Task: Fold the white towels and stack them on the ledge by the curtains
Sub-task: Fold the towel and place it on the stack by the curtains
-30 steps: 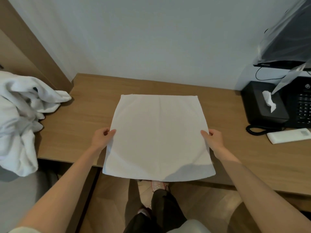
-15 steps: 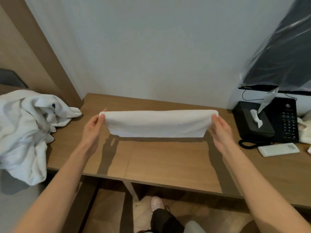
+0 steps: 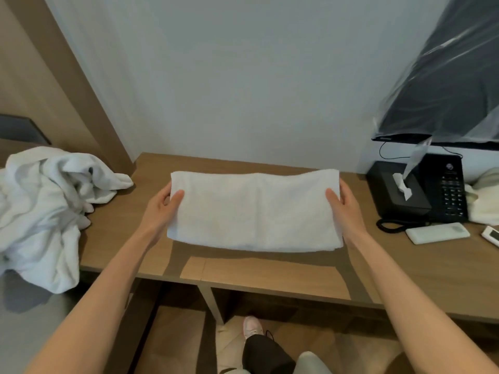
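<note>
The soft white towel (image 3: 253, 209), folded into a long flat strip, was held over the middle of the brown wooden desk (image 3: 270, 273). The left hand (image 3: 159, 211) pinched its left end, thumb on top and fingers tucked under. The right hand (image 3: 348, 209) pinched the right end the same way. A messy heap of white towels (image 3: 40, 209) lay at the far left. A black tissue box (image 3: 399, 190) and a black phone (image 3: 448, 190) sat on the right.
</note>
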{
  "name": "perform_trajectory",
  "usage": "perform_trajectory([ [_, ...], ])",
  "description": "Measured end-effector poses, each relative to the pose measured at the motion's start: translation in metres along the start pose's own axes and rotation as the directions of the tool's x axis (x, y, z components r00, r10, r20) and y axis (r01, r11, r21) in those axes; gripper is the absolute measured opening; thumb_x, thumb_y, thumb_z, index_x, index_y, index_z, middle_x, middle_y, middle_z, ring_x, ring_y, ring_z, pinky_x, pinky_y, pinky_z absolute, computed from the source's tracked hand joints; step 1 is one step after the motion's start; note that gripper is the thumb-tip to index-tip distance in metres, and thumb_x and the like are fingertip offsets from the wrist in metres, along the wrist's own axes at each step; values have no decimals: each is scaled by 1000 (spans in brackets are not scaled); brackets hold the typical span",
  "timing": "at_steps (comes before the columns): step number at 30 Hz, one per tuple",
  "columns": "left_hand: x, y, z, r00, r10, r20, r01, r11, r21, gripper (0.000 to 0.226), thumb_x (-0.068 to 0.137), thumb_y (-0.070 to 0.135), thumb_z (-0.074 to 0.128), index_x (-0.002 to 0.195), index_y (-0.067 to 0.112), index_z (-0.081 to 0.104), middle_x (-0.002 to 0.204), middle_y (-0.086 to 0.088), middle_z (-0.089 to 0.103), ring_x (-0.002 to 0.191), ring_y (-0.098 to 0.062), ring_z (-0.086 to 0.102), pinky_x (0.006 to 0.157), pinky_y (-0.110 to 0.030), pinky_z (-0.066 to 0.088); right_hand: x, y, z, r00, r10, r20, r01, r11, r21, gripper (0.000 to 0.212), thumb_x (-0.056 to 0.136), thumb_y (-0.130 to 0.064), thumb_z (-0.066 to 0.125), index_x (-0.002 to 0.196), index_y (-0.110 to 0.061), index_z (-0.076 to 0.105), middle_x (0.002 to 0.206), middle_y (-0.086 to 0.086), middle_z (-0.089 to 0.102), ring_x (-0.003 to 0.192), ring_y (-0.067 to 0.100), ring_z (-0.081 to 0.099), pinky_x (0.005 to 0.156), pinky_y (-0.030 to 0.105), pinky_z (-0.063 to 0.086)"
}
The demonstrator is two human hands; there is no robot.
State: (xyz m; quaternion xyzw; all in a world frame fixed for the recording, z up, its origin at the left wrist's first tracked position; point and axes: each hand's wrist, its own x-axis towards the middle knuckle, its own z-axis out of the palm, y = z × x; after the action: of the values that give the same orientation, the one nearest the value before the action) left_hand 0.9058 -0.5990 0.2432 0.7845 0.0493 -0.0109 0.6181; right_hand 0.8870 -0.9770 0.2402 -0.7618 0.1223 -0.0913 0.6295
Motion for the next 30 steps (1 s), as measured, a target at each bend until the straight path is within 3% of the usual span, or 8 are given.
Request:
perform_trajectory([
  [4, -9, -27, 7, 994, -105, 14, 102, 985, 141, 38, 99, 35, 44, 135, 24, 49, 125, -1, 59, 109, -21, 58, 88, -36, 47, -8, 38, -1, 991, 136, -16, -137, 983, -120, 40, 100, -27, 42, 141, -25, 40, 134, -3, 51, 118, 18, 50, 100, 42, 42],
  [8, -7, -55, 13, 982, -188, 8, 184, 969, 166, 35, 100, 31, 42, 134, 24, 50, 115, -1, 61, 94, -15, 59, 72, -27, 44, -3, 68, -1, 971, 237, -34, -239, 955, -176, 32, 99, -24, 43, 131, -22, 47, 126, 4, 54, 107, 19, 54, 89, 38, 46],
  [11, 6, -71, 23, 978, -210, 3, 205, 958, 199, 31, 101, 27, 40, 130, 25, 52, 109, 3, 61, 87, -8, 57, 65, -21, 41, 9, 84, 6, 960, 274, -57, -280, 934, -223, 31, 99, -25, 44, 129, -18, 48, 123, 5, 55, 107, 22, 54, 91, 41, 47],
  [14, 24, -85, 34, 982, -190, -12, 188, 955, 229, 27, 101, 22, 39, 121, 24, 57, 98, 5, 63, 84, -13, 58, 65, -22, 42, 23, 101, 14, 960, 262, -98, -280, 918, -281, 31, 99, -24, 45, 127, -13, 52, 121, 5, 57, 105, 22, 54, 92, 40, 45],
  [19, 57, -104, 48, 985, -166, -41, 170, 935, 312, 24, 100, 15, 38, 99, 2, 59, 89, -27, 59, 70, -24, 49, 63, -33, 36, 43, 128, 17, 965, 240, -103, -261, 859, -440, 33, 100, -27, 42, 129, -14, 49, 121, 6, 58, 111, 27, 53, 91, 38, 41],
  [25, 75, -116, 60, 971, -184, -149, 229, 891, 392, 28, 99, 22, 43, 119, 15, 61, 102, -15, 63, 92, -30, 57, 82, -41, 45, 57, 143, 25, 971, 126, -203, -233, 697, -678, 38, 101, -34, 39, 135, -21, 47, 130, 9, 55, 111, 34, 53, 80, 35, 39],
  [28, 74, -113, 64, 975, -149, -162, 202, 902, 382, 21, 97, 17, 45, 100, 18, 66, 78, -12, 59, 70, -27, 50, 62, -34, 41, 57, 143, 26, 976, 92, -195, -207, 659, -723, 38, 101, -33, 39, 134, -18, 49, 129, 11, 55, 108, 34, 55, 78, 36, 41],
  [30, 70, -111, 62, 977, -151, -151, 198, 905, 377, 21, 95, 14, 47, 100, 18, 67, 72, -18, 57, 60, -22, 43, 54, -29, 33, 56, 142, 26, 967, 119, -225, -246, 666, -704, 37, 100, -34, 42, 132, -18, 51, 124, 11, 53, 105, 32, 53, 75, 34, 38],
])
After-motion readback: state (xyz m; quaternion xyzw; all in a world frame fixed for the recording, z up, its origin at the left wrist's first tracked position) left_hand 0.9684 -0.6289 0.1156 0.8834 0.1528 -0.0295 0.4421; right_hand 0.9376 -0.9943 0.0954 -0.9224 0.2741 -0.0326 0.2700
